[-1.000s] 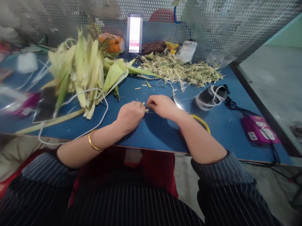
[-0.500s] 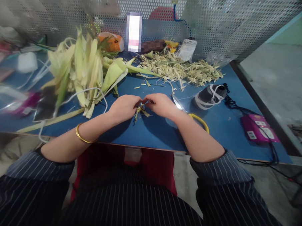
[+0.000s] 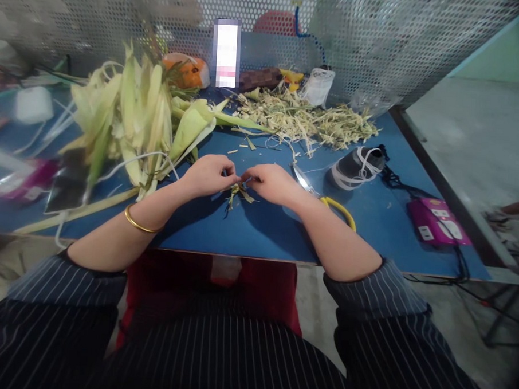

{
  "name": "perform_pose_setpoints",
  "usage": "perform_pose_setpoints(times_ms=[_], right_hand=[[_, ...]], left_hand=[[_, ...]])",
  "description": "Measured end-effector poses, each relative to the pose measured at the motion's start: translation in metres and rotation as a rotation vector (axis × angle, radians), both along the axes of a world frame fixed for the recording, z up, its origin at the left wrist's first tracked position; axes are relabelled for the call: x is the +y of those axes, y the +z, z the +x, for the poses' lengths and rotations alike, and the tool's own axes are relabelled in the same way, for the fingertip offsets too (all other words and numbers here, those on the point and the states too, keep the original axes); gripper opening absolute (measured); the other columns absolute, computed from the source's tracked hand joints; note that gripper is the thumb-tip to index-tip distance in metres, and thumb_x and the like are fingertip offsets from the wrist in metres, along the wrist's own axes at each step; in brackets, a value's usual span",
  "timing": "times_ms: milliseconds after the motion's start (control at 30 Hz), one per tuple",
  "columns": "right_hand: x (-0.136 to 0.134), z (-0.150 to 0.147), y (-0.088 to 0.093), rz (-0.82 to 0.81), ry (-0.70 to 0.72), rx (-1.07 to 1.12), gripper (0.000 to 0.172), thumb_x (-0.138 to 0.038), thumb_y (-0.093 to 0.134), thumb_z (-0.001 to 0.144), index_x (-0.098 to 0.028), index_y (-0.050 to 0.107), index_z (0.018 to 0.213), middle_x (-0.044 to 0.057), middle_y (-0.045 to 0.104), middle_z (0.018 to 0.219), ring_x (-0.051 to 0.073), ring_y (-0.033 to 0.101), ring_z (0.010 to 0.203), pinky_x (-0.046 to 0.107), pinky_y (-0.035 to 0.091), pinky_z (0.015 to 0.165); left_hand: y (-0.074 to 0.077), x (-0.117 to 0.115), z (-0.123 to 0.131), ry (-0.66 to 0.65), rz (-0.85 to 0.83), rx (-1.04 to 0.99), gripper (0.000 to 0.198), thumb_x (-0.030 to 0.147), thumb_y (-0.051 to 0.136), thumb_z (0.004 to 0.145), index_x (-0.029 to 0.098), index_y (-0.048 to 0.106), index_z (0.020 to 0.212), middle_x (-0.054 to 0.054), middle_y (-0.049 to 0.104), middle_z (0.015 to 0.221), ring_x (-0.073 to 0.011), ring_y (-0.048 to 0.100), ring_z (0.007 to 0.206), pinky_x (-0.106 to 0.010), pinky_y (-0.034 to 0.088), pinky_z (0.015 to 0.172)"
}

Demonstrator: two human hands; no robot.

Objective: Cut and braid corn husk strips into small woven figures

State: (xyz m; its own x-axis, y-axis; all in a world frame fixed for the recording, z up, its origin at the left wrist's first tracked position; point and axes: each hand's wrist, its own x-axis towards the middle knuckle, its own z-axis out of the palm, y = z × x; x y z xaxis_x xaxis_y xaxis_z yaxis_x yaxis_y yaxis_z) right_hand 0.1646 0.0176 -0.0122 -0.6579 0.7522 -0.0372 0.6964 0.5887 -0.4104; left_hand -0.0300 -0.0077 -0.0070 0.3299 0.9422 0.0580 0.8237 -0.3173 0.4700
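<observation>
My left hand (image 3: 209, 175) and my right hand (image 3: 274, 183) meet above the blue table (image 3: 262, 229), fingers pinched together. Between them hangs a small bundle of thin husk strips (image 3: 238, 192), its loose ends drooping toward the table. Both hands pinch its top. A gold bangle (image 3: 136, 222) sits on my left wrist. Scissors with a yellow handle (image 3: 323, 198) lie just right of my right hand, partly hidden behind my forearm.
A heap of pale green corn husks (image 3: 134, 114) lies at the left with a white cable (image 3: 149, 158) over it. Shredded husk strips (image 3: 314, 119) pile at the back. A dark spool wound with white cord (image 3: 355, 164) and a pink device (image 3: 436, 222) sit right. Perforated metal screen (image 3: 378, 39) behind.
My hands have lifted a little and drawn close, and the small husk bundle now hangs between my fingertips; a second ago only a thin strip showed there. The view shifted slightly.
</observation>
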Motion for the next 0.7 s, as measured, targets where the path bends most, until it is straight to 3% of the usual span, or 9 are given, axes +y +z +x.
perform_pose_setpoints(times_ms=[100, 233, 467, 700], right_hand=[[0.0, 0.0, 0.002, -0.011, -0.006, -0.007, 0.03, -0.016, 0.051, 0.088, -0.019, 0.076, 0.104, 0.008, 0.076, 0.099, 0.022, 0.066, 0.092, 0.029, 0.042, 0.074], [0.0, 0.0, 0.005, -0.106, -0.043, 0.048, 0.028, -0.014, 0.052, 0.087, -0.018, 0.076, 0.101, 0.006, 0.075, 0.09, 0.017, 0.064, 0.08, 0.027, 0.04, 0.071], [0.0, 0.002, 0.005, -0.178, -0.065, 0.123, 0.022, -0.016, 0.052, 0.087, -0.017, 0.074, 0.087, 0.003, 0.07, 0.077, 0.015, 0.06, 0.072, 0.026, 0.038, 0.068], [0.004, 0.003, -0.001, -0.248, -0.116, 0.213, 0.024, -0.015, 0.054, 0.086, -0.016, 0.067, 0.105, 0.001, 0.068, 0.076, 0.013, 0.059, 0.068, 0.026, 0.042, 0.067]], left_hand=[[-0.014, 0.001, 0.0, 0.051, -0.134, -0.354, 0.026, 0.037, 0.064, 0.078, 0.014, 0.065, 0.066, -0.001, 0.06, 0.061, -0.0109, 0.049, 0.056, -0.024, 0.035, 0.055], [-0.023, 0.0, 0.003, 0.118, -0.249, -0.576, 0.023, 0.032, 0.067, 0.076, 0.014, 0.061, 0.062, 0.0, 0.06, 0.059, -0.0076, 0.047, 0.052, -0.022, 0.034, 0.051], [-0.014, 0.0, 0.007, 0.092, -0.384, -0.688, 0.024, 0.03, 0.069, 0.078, 0.014, 0.059, 0.063, -0.007, 0.073, 0.074, -0.0052, 0.051, 0.047, -0.02, 0.038, 0.047], [-0.018, 0.004, 0.004, 0.107, -0.521, -0.715, 0.017, 0.026, 0.076, 0.072, 0.011, 0.074, 0.08, -0.007, 0.072, 0.071, -0.0083, 0.057, 0.054, -0.02, 0.042, 0.049]])
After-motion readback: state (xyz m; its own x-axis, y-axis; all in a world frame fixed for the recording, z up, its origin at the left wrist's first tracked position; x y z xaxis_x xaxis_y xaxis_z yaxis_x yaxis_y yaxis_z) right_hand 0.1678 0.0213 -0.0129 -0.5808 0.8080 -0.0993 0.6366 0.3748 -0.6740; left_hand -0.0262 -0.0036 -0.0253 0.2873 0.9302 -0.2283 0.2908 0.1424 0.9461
